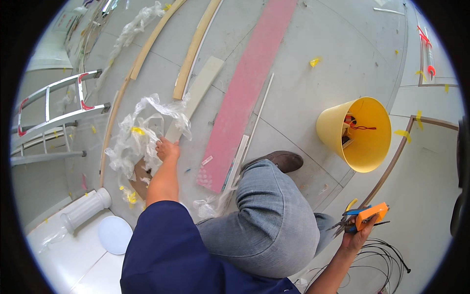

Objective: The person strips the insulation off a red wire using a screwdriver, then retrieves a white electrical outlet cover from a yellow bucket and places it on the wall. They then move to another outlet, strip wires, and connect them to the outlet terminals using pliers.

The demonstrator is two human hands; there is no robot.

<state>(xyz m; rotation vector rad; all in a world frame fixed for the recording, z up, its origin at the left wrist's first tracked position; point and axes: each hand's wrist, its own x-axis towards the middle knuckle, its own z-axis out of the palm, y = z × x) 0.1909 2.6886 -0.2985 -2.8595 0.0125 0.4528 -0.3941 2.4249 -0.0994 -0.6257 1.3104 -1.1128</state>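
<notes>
Right hand (355, 240) low at right, fingers wrapped around orange block (370, 216) and pliers (343, 223); black cable (397, 258) loosely coiled near. Left hand (168, 149) reaches down at near end of pale board (200, 85), plastic wrap (128, 147) just beside; fingers bent, cannot tell if gripping. 2 boards on floor: pale one, then pink board (246, 100) to its right. Yellow bucket (334, 130) beyond shoe (284, 160), items inside. Stepladder (47, 104) far left.

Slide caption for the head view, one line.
Left hand at crumpled plastic film, right hand holding pliers and orange object.
</notes>
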